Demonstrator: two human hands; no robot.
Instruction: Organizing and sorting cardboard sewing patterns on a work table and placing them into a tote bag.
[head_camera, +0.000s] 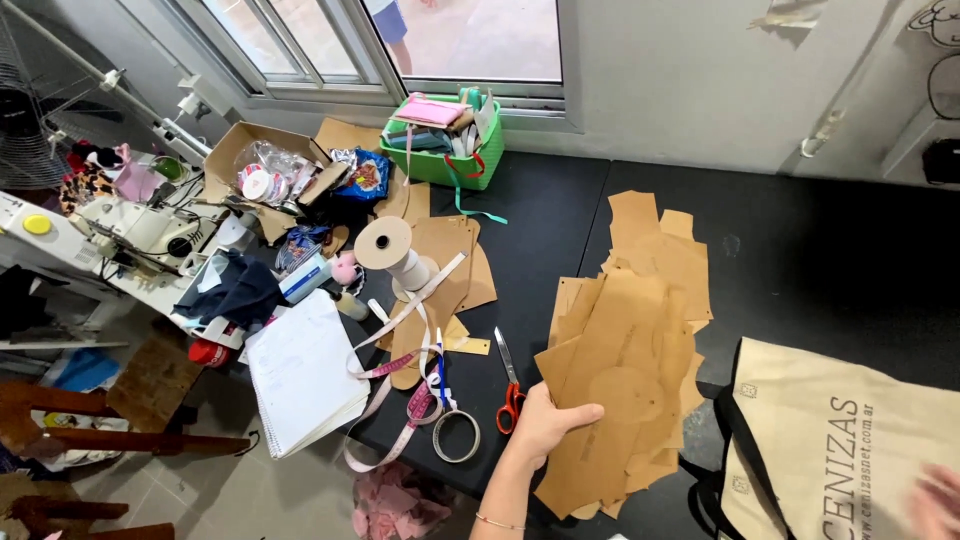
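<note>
Left hand (545, 422) grips stiff brown cardboard pattern pieces (625, 370); right hand (938, 500) blurred.

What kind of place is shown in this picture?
Most likely a home sewing or pattern-making workroom. A sewing machine stands at the left, a measuring tape and red-handled scissors lie on the dark table, and the left hand grips a stack of brown paper pattern pieces.

red-handled scissors (509, 385), green basket (440, 165), spiral notebook (300, 372), white spool (390, 250)

Open brown carton (232, 150) far left, perhaps snack packet (366, 174)
</note>
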